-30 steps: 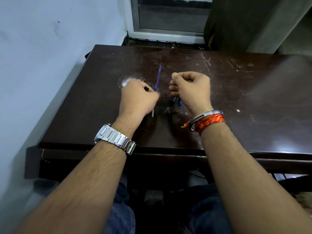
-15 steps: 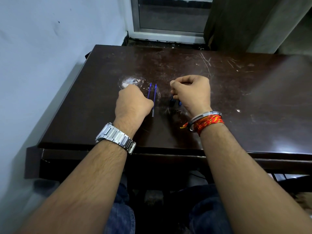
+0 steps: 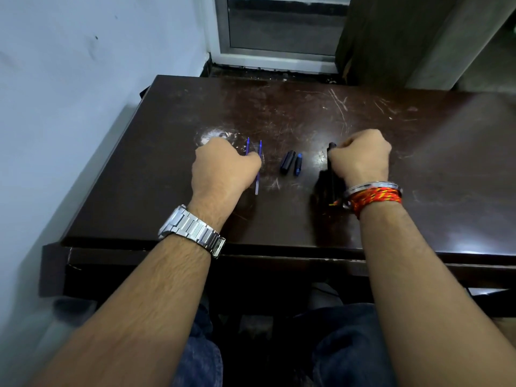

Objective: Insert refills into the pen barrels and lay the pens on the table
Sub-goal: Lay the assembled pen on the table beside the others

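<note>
Two thin blue refills (image 3: 260,152) lie side by side on the dark wooden table (image 3: 279,113), left of centre. My left hand (image 3: 223,167) is curled over them, its fingertips closed on their middles. Two short dark pen pieces, one black (image 3: 287,162) and one with a blue end (image 3: 298,164), lie loose between my hands. On the right, my right hand (image 3: 361,159) is fisted around a black pen barrel (image 3: 331,177), which rests lengthwise on the table, part of it hidden by my fingers and wrist.
A pale wall (image 3: 83,93) runs close along the table's left edge. A window frame (image 3: 279,60) and a dark curtain (image 3: 391,37) stand behind the far edge. The near edge of the table sits just above my knees.
My left hand has brought the raised refill down flat beside the other one. My right hand has shifted to the right with the barrel, uncovering the two short pen pieces.
</note>
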